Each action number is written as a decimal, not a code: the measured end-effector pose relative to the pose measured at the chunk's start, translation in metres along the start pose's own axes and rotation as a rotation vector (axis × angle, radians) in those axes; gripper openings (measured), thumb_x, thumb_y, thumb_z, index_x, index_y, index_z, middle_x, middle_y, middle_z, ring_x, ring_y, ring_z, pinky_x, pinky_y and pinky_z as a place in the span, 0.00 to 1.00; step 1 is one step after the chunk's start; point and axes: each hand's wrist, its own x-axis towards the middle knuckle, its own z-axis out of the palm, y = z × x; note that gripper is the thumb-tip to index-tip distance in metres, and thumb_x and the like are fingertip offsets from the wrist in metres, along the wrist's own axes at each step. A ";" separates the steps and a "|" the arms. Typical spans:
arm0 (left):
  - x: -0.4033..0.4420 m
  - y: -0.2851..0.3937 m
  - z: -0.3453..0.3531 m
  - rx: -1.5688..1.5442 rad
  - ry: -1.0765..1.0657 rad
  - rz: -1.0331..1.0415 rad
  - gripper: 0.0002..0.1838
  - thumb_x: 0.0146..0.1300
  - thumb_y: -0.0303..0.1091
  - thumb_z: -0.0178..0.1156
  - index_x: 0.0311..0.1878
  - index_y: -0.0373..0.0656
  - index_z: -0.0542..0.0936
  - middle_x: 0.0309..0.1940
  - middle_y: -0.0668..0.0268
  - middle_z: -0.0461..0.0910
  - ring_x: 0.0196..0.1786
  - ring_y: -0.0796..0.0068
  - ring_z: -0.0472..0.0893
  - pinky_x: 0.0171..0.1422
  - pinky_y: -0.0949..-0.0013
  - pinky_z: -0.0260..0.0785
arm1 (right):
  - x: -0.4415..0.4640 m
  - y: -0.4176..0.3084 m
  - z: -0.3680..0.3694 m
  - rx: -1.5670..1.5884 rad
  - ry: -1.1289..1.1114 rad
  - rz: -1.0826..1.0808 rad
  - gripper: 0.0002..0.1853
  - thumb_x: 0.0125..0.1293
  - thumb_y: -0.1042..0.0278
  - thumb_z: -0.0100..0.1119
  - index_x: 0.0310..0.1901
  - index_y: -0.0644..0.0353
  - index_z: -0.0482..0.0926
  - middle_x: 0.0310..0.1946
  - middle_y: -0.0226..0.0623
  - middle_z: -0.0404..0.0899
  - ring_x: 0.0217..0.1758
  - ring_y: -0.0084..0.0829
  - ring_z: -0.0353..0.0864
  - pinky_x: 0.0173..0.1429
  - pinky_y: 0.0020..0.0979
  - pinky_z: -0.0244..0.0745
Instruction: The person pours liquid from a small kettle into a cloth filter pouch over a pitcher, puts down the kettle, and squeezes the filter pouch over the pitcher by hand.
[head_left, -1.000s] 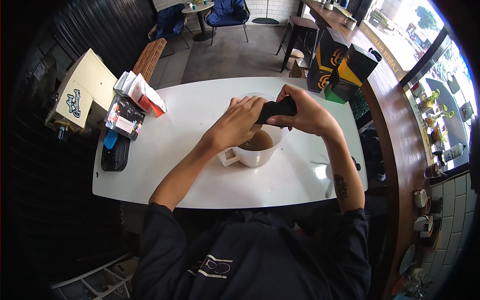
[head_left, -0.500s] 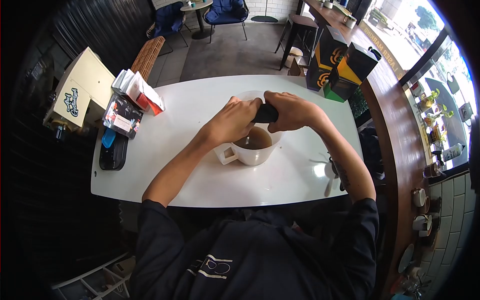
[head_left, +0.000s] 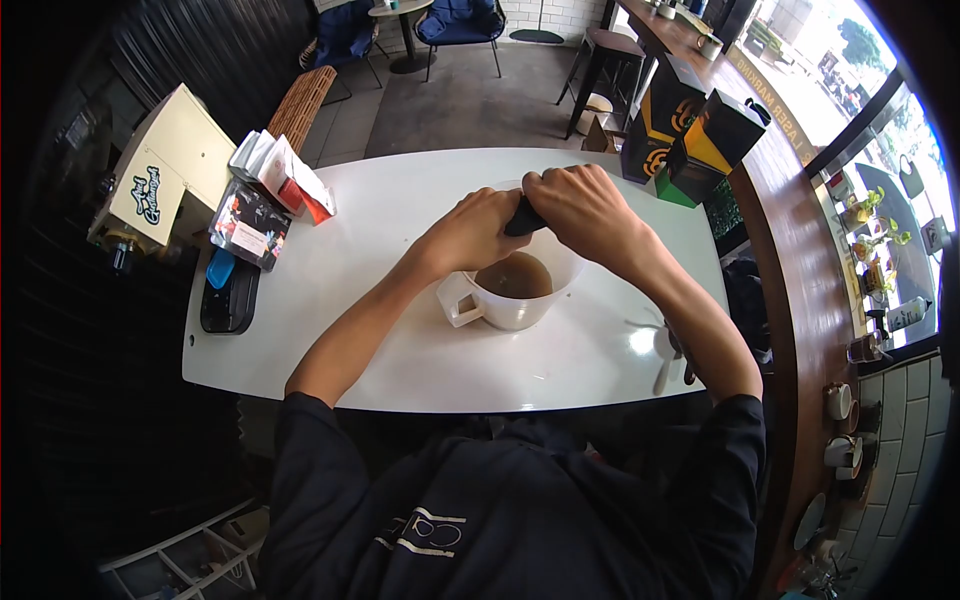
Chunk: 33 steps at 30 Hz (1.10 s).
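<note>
My left hand (head_left: 487, 227) and right hand (head_left: 577, 207) grip a black item (head_left: 521, 220) between them; the jug (head_left: 512, 317) of brown liquid (head_left: 514, 275) sits just below. I'd want a firm, even hold, centred over its mouth.

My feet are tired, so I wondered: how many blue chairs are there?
2. The left-hand chair and the right-hand chair stand at the back, on either side of a small round table. More may be hidden outside the picture.
</note>
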 end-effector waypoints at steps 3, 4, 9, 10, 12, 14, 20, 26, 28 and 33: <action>0.002 -0.001 -0.005 -0.085 -0.069 0.006 0.15 0.63 0.39 0.65 0.40 0.33 0.80 0.32 0.49 0.84 0.37 0.53 0.83 0.47 0.59 0.74 | 0.000 0.002 -0.004 -0.077 0.020 -0.061 0.08 0.58 0.78 0.64 0.37 0.66 0.75 0.30 0.43 0.82 0.37 0.42 0.86 0.39 0.38 0.79; 0.002 0.002 -0.009 -0.086 -0.069 0.006 0.15 0.63 0.39 0.65 0.40 0.33 0.80 0.32 0.49 0.84 0.37 0.53 0.83 0.47 0.59 0.74 | 0.000 0.002 -0.004 -0.077 0.019 -0.061 0.08 0.58 0.78 0.64 0.37 0.66 0.75 0.30 0.43 0.82 0.37 0.42 0.86 0.39 0.38 0.79; 0.005 -0.001 -0.012 -0.234 -0.236 -0.030 0.25 0.69 0.51 0.65 0.39 0.31 0.80 0.28 0.58 0.80 0.31 0.67 0.75 0.42 0.61 0.69 | -0.002 0.005 -0.008 -0.213 0.143 -0.161 0.08 0.58 0.74 0.66 0.36 0.64 0.77 0.32 0.40 0.83 0.38 0.37 0.88 0.42 0.33 0.82; 0.006 -0.003 -0.010 -0.235 -0.234 -0.030 0.25 0.69 0.51 0.65 0.39 0.31 0.80 0.28 0.58 0.80 0.31 0.67 0.75 0.42 0.61 0.69 | -0.002 0.006 -0.008 -0.213 0.143 -0.163 0.08 0.58 0.74 0.66 0.36 0.64 0.77 0.32 0.40 0.83 0.38 0.37 0.88 0.42 0.33 0.82; 0.008 -0.006 -0.007 -0.288 -0.208 0.051 0.27 0.68 0.55 0.65 0.39 0.32 0.80 0.27 0.62 0.79 0.30 0.71 0.72 0.41 0.63 0.69 | -0.002 0.009 -0.006 -0.174 0.184 -0.172 0.08 0.58 0.73 0.66 0.37 0.63 0.77 0.34 0.40 0.81 0.41 0.37 0.87 0.46 0.33 0.82; 0.009 -0.008 -0.005 -0.324 -0.205 0.075 0.28 0.68 0.55 0.65 0.39 0.32 0.79 0.27 0.63 0.79 0.31 0.71 0.72 0.41 0.63 0.68 | -0.002 0.011 -0.007 -0.170 0.202 -0.191 0.09 0.58 0.73 0.66 0.37 0.63 0.77 0.34 0.40 0.81 0.42 0.37 0.87 0.46 0.34 0.82; 0.007 0.005 -0.015 -0.244 -0.296 -0.014 0.32 0.67 0.57 0.65 0.58 0.34 0.78 0.48 0.55 0.83 0.53 0.61 0.81 0.61 0.64 0.71 | -0.004 0.012 -0.010 -0.168 0.194 -0.175 0.10 0.56 0.75 0.67 0.39 0.63 0.78 0.35 0.40 0.82 0.43 0.38 0.87 0.47 0.34 0.82; -0.008 0.008 -0.014 0.032 0.050 0.147 0.38 0.61 0.53 0.71 0.66 0.36 0.72 0.56 0.55 0.79 0.63 0.55 0.78 0.72 0.58 0.67 | -0.016 0.017 -0.015 -0.003 0.077 -0.039 0.13 0.53 0.81 0.66 0.40 0.65 0.75 0.31 0.42 0.80 0.40 0.44 0.85 0.43 0.41 0.78; -0.011 0.006 -0.014 0.000 0.132 0.179 0.38 0.59 0.51 0.73 0.66 0.37 0.73 0.56 0.56 0.79 0.64 0.54 0.78 0.73 0.57 0.67 | -0.019 0.016 -0.015 0.036 0.065 0.009 0.14 0.51 0.82 0.66 0.39 0.65 0.76 0.29 0.43 0.81 0.38 0.47 0.84 0.42 0.43 0.78; -0.025 0.023 -0.011 0.067 0.086 0.160 0.31 0.60 0.46 0.72 0.62 0.39 0.77 0.59 0.55 0.80 0.63 0.54 0.79 0.70 0.55 0.69 | -0.016 0.023 -0.024 0.156 -0.173 0.230 0.10 0.44 0.80 0.66 0.32 0.66 0.81 0.32 0.46 0.83 0.39 0.48 0.85 0.42 0.42 0.79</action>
